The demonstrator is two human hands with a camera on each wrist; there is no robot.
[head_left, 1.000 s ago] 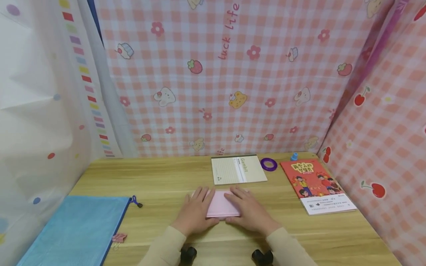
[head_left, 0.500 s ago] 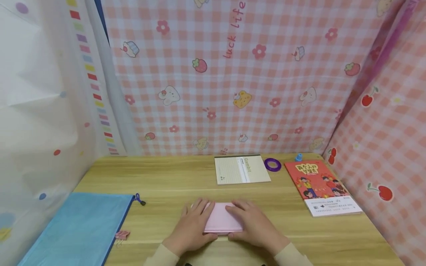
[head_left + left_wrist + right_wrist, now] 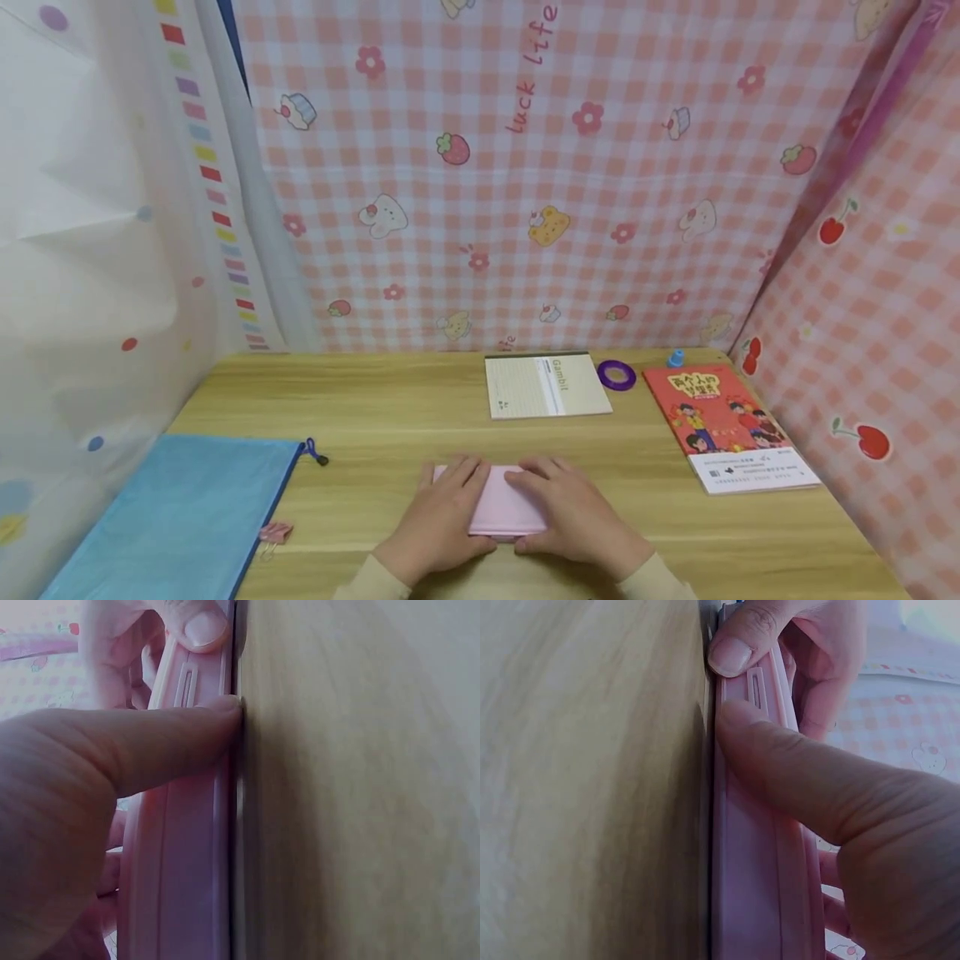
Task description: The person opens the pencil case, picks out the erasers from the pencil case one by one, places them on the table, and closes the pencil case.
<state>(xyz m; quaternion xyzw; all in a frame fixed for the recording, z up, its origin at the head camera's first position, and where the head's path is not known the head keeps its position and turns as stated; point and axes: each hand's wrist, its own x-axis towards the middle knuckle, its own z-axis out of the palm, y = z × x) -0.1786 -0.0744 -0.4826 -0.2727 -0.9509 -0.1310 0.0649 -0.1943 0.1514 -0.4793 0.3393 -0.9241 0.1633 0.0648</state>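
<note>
Gripping the pink case [image 3: 507, 504] at the near middle of the surface [image 3: 375, 392], left hand [image 3: 444, 518] and right hand [image 3: 576, 518] flank it, but one pressing harder could skew it!

At twelve o'clock, the curtain [image 3: 510, 175] reads "luck life"; near five, a notebook [image 3: 549, 386], "Gambit"; at four, a red book [image 3: 726, 429], "两个人的".
</note>
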